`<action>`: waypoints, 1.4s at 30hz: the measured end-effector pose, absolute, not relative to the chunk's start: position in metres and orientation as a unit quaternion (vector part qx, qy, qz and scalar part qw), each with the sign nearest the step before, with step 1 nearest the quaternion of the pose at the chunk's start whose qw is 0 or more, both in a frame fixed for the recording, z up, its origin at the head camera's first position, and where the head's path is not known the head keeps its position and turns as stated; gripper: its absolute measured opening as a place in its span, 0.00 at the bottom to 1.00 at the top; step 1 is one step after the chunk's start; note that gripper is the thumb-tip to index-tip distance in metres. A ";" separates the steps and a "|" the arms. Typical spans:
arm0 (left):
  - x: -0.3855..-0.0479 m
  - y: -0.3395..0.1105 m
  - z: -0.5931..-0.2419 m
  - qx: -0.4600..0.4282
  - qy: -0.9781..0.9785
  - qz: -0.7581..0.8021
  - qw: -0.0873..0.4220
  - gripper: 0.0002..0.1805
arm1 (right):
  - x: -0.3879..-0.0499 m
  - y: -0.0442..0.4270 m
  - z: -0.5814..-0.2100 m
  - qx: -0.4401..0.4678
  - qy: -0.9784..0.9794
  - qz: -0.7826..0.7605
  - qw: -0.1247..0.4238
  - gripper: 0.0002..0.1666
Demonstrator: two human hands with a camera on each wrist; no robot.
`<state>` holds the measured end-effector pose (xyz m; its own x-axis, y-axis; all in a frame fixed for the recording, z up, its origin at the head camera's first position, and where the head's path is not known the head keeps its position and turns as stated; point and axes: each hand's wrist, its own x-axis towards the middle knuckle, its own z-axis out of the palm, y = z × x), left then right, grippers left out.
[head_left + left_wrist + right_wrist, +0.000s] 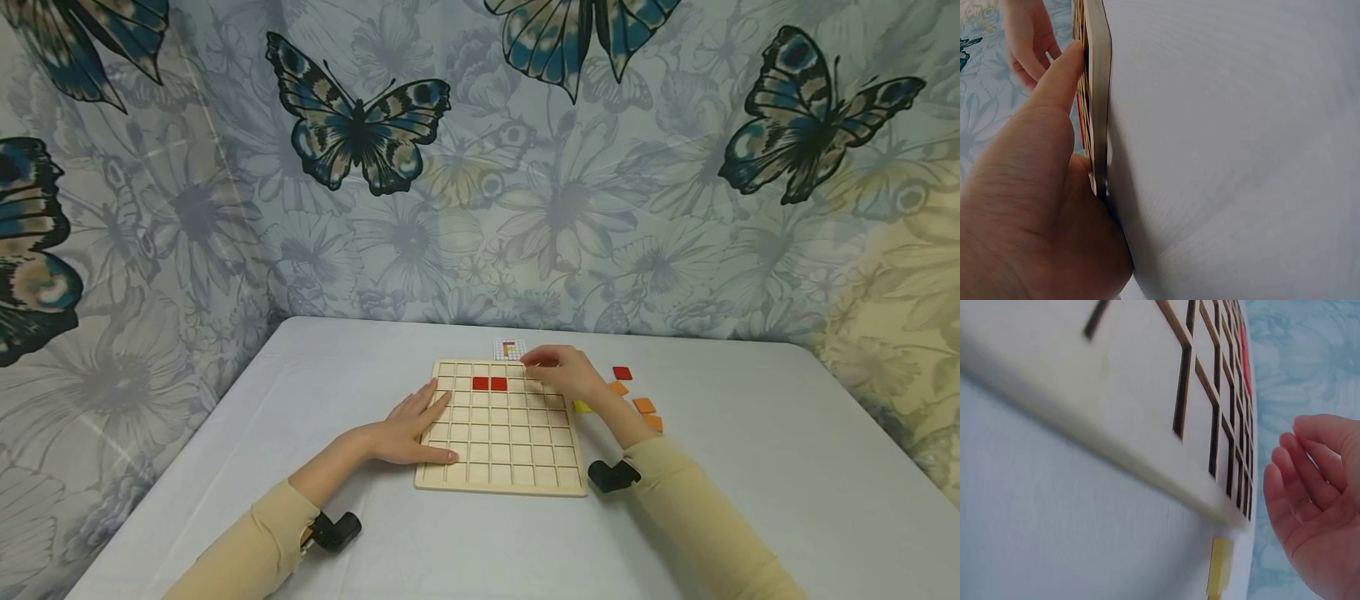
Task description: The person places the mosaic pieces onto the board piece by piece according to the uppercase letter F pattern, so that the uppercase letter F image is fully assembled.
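The background is filled by a floral wall cloth [562, 217] printed with blue butterflies. In front of it stands a table [465, 542] covered in white. On its middle a pale wooden board [501, 455], divided into square cells, is laid flat. Its left edge is touched by the left hand [405, 429], whose fingers are spread and straight. The right hand [568, 372] is held over the far right corner, fingers loosely curved; nothing is seen in them. Just beyond the far edge a small patterned card [509, 350] is placed. Two red tiles [481, 383] are set side by side in the second row from the far edge. To the right, orange tiles [644, 406], another red tile [622, 373] and a partly hidden yellow tile [582, 407] are scattered.
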<state>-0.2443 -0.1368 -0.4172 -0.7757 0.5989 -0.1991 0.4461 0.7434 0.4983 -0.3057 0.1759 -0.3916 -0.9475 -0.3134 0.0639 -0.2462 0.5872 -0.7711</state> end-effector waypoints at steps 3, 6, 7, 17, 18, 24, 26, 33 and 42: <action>-0.244 -0.137 -0.417 0.284 0.916 0.221 0.176 0.57 | -0.305 0.185 -0.390 -0.142 0.896 -0.421 0.032 0.16; -0.243 -0.137 -0.417 0.285 0.915 0.225 0.175 0.57 | -0.304 0.195 -0.389 -0.130 0.901 -0.412 0.024 0.16; -0.243 -0.137 -0.416 0.286 0.915 0.226 0.175 0.58 | -0.304 0.199 -0.389 -0.127 0.904 -0.409 0.021 0.15; -0.244 -0.137 -0.418 0.284 0.917 0.220 0.176 0.56 | -0.303 0.234 -0.392 -0.096 0.914 -0.395 0.013 0.16; -0.244 -0.137 -0.418 0.284 0.917 0.220 0.176 0.56 | -0.303 0.237 -0.392 -0.093 0.916 -0.391 0.010 0.17; -0.244 -0.136 -0.418 0.284 0.917 0.219 0.173 0.56 | -0.305 0.261 -0.394 -0.049 0.926 -0.375 0.003 0.18; -0.243 -0.136 -0.417 0.284 0.917 0.218 0.173 0.56 | -0.307 0.268 -0.395 -0.026 0.930 -0.367 0.003 0.19; -0.243 -0.136 -0.417 0.286 0.916 0.219 0.175 0.56 | -0.307 0.280 -0.396 -0.007 0.942 -0.336 0.000 0.19; -0.244 -0.136 -0.417 0.288 0.916 0.220 0.173 0.56 | -0.302 0.286 -0.396 -0.010 0.946 -0.323 0.022 0.22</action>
